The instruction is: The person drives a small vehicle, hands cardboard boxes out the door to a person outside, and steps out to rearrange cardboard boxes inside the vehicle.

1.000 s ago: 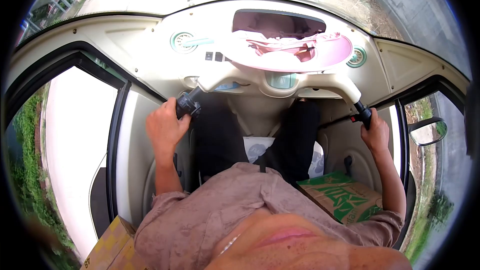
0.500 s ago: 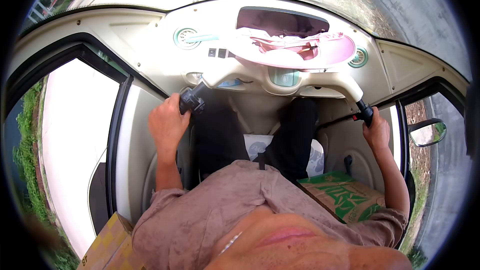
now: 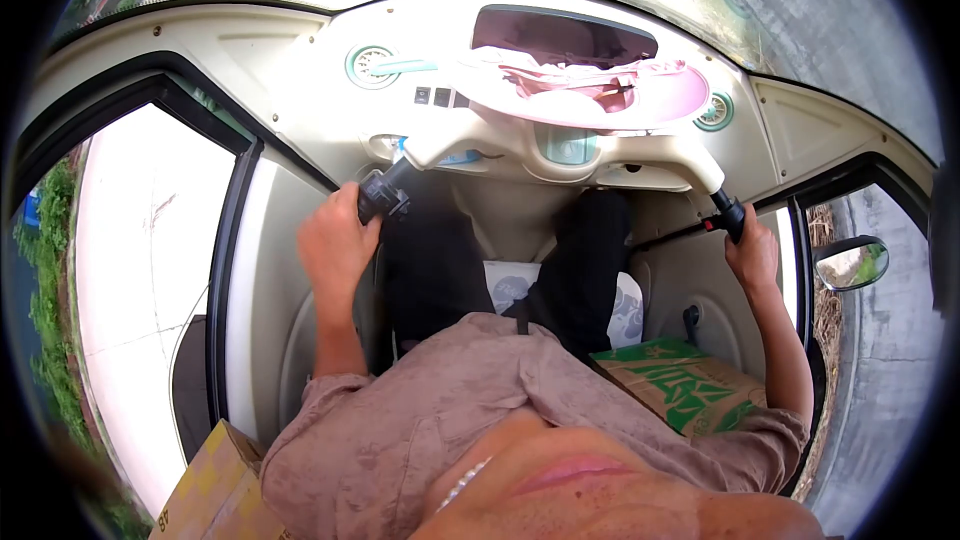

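Observation:
I sit inside a small vehicle cabin with both arms reaching forward to a cream handlebar (image 3: 655, 155). My left hand (image 3: 338, 238) is wrapped round the black left handlebar grip (image 3: 378, 195), which carries a switch block. On the other side, my right hand (image 3: 752, 252) is closed round the black right handlebar grip (image 3: 735, 217); a small red switch (image 3: 711, 223) sits beside it. A pink visor hat (image 3: 670, 95) lies on top of the handlebar's middle, partly covering the dark display panel (image 3: 560, 38).
A cardboard box with green print (image 3: 680, 380) rests at my right side, a yellow checked box (image 3: 215, 485) at my left. Round air vents (image 3: 372, 67) flank the dashboard. Outside the right window is a side mirror (image 3: 852, 263). Pale pavement (image 3: 140, 240) shows through the left window.
The scenery outside has shifted: pavement joints now show at the left and a grey wall-like surface at the right. Both hands keep their hold on the grips.

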A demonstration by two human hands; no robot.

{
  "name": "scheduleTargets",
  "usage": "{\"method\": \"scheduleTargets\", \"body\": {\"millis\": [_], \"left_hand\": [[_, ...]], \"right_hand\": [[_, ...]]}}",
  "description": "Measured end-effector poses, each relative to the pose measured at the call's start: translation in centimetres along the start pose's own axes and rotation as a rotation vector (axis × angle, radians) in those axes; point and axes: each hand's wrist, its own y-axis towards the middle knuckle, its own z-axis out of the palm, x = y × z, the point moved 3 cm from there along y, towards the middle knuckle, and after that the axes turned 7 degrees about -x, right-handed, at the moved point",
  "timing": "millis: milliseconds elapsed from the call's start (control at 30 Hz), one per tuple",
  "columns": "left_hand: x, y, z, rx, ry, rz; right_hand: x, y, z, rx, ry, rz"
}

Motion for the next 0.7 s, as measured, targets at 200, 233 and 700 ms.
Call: {"method": "scheduleTargets", "body": {"millis": [200,233,700], "left_hand": [[-0.3,-0.5,-0.3,0.022,0.046,0.032],[0.0,-0.4,-0.2,0.01,0.037,0.032],[-0.8,-1.8,-0.1,0.0,0.007,0.023]], "right_hand": [[0.1,0.5,-0.5,-0.006,0.055,0.023],[0.2,0.4,-0.5,0.01,0.025,0.052],[-0.3,1.8,-0.9,-0.034,0.082,-0.059]]}}
